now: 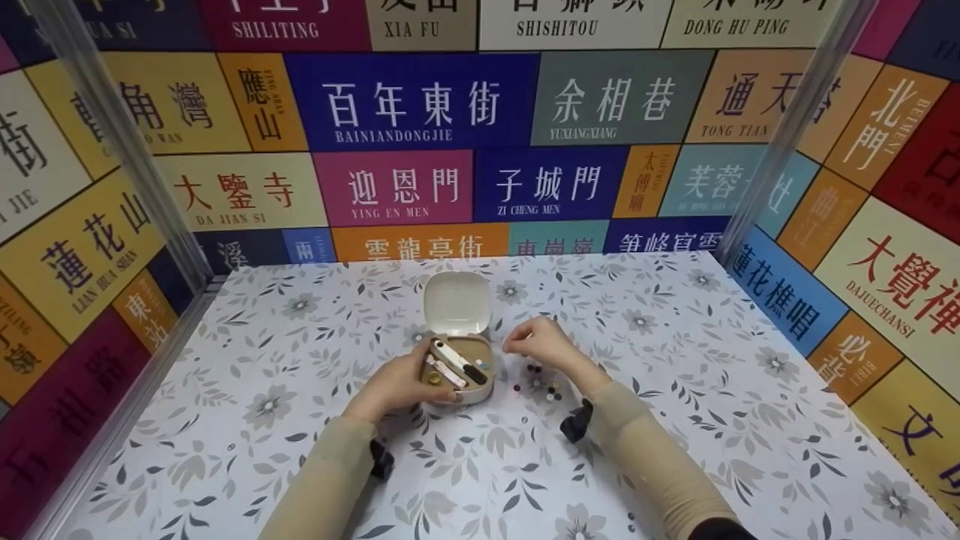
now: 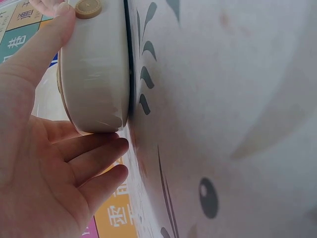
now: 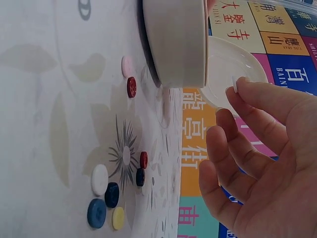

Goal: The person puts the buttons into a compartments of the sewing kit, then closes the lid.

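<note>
1. One small white button (image 3: 235,84) sits pinched between my right hand's (image 1: 541,343) thumb and forefinger, held just off the open box (image 1: 459,367), above the cloth. It looks light, hard and slick — easy to flick away, so I judge a fingertip pinch across its flat faces is the way to hold it.
2. My left hand (image 1: 399,384) cups the box's near side, thumb (image 2: 47,42) up on the rim and the other fingers (image 2: 94,148) nearly straight against its lower wall. I'd say the box is light plastic that would skid on the cloth if not steadied.
3. Inside the box lie a few slim tools and a tan button (image 2: 88,8) near the rim; the lid (image 1: 457,302) stands tilted back.
4. Loose buttons (image 3: 111,195) — red, dark blue, white, yellow, pink — lie scattered on the cloth just right of the box, under my right hand.
5. All of it rests on the floral tablecloth (image 1: 675,375), with sign-covered walls (image 1: 420,105) around.
</note>
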A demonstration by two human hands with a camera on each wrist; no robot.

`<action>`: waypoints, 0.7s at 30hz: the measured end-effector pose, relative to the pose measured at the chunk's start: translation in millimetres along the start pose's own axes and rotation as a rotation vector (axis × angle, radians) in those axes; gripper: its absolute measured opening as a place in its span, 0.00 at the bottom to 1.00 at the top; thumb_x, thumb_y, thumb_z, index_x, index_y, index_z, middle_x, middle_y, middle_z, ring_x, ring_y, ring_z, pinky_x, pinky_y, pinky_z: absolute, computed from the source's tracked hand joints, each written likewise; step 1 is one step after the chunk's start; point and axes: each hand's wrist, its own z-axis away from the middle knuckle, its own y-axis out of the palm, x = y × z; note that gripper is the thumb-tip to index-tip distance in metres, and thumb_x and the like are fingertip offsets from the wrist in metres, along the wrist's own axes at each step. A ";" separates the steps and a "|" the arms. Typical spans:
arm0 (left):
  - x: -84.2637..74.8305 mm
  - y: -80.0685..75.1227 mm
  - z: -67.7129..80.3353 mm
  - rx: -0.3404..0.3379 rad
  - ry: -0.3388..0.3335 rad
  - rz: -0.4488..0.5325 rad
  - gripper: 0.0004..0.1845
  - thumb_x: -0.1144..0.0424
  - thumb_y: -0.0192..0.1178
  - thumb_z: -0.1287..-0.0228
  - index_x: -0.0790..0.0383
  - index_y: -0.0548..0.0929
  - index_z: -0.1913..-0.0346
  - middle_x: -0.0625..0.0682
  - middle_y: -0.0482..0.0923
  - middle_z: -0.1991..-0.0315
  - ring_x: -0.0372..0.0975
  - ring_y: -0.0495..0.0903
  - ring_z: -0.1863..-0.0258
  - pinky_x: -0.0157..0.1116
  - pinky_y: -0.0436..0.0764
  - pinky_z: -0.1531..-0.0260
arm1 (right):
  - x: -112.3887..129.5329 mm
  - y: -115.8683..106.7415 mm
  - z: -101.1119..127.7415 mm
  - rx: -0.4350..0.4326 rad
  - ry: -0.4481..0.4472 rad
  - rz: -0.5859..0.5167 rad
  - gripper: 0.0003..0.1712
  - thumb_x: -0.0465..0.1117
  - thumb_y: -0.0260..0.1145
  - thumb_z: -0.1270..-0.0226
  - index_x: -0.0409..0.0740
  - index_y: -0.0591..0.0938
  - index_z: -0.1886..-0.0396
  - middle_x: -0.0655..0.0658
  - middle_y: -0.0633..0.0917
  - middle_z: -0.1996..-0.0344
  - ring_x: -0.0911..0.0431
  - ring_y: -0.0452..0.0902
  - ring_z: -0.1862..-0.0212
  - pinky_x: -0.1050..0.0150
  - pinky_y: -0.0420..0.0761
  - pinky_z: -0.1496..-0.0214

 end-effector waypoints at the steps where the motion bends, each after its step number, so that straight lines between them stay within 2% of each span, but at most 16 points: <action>1: -0.4 -0.4 -0.2 0.002 -0.004 0.003 0.69 0.32 0.75 0.66 0.53 0.49 0.22 0.60 0.69 0.34 0.52 0.71 0.39 0.49 0.68 0.38 | 0.5 0.1 -0.4 -0.001 -0.002 0.001 0.05 0.40 0.70 0.40 0.44 0.89 0.70 0.51 0.86 0.72 0.57 0.78 0.71 0.63 0.79 0.67; 12: -1.3 -3.1 -1.5 -0.005 -0.014 0.030 0.69 0.33 0.76 0.68 0.50 0.49 0.22 0.59 0.67 0.32 0.53 0.69 0.37 0.50 0.65 0.36 | 4.7 4.7 -6.8 -0.006 -0.009 0.003 0.06 0.42 0.71 0.42 0.44 0.89 0.70 0.51 0.86 0.73 0.58 0.77 0.72 0.64 0.78 0.69; 21: 0.8 -1.2 -0.4 -0.002 0.001 0.039 0.68 0.34 0.76 0.66 0.52 0.49 0.22 0.60 0.67 0.32 0.53 0.70 0.37 0.51 0.65 0.36 | 7.1 12.1 -7.7 -0.009 -0.018 -0.010 0.06 0.43 0.73 0.43 0.45 0.90 0.71 0.51 0.86 0.74 0.59 0.77 0.73 0.65 0.76 0.70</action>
